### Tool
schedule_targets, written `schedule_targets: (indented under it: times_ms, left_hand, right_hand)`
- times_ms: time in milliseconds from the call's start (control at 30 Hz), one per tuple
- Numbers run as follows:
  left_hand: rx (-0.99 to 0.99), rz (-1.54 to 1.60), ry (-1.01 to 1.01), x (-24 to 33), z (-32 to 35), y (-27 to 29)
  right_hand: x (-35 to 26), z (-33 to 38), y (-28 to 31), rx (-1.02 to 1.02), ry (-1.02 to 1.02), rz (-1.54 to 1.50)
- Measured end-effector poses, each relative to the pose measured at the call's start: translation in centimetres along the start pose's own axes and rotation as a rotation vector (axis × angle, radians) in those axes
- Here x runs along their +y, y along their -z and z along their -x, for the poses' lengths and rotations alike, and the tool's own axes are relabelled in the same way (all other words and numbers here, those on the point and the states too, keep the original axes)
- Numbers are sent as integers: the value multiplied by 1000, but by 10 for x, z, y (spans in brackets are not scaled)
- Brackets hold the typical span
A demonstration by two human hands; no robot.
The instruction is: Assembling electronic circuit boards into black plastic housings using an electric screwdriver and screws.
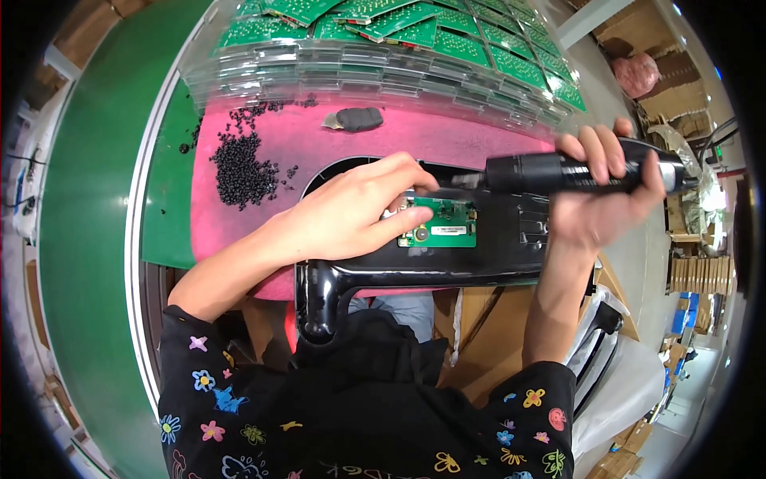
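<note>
My right hand [602, 188] is wrapped round a black electric screwdriver [531, 173], held almost level with its blurred tip pointing left. Below that tip, a green circuit board [451, 219] lies inside a glossy black plastic housing [399, 271]. My left hand [359, 203] reaches across the housing from the left. Its fingers are bent and curled at the board's left edge, the thumb over the board and the index fingertip close to the screwdriver's tip. Whatever the curled fingers may hold is hidden.
A heap of small black screws [243, 172] is spread on the pink mat [319, 148] at the left. Behind it lies a dark grey wrapped piece [359, 120]. Stacked clear trays [359, 72] bear several green circuit boards [511, 60] along the back. Cardboard [487, 343] stands below the table's front edge.
</note>
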State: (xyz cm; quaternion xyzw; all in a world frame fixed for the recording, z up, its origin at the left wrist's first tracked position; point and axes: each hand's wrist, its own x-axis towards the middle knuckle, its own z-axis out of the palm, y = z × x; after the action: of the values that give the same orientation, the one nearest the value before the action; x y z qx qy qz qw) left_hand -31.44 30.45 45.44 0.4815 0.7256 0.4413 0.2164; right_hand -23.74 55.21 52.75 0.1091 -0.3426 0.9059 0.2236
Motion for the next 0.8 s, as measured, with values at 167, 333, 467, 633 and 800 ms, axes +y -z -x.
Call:
schedule_targets:
  times_ms: [167,333,467,633,800]
  left_hand:
    - [-245,815,-148,-2,5,1]
    - [-381,831,-212,-12,6,3]
    - [-20,249,-457,-13,2,3]
    - [189,-237,-622,-15,-2,-2]
    - [199,-245,-606,-13,3,-4]
  right_hand:
    - [11,22,-45,-306,-150,-105]
    - [16,22,-52,-425,-162,-55]
    - [23,27,-49,-428,-135,131]
    - [20,36,-41,-458,-189,274]
    - [18,43,-43,-359,-162,257]
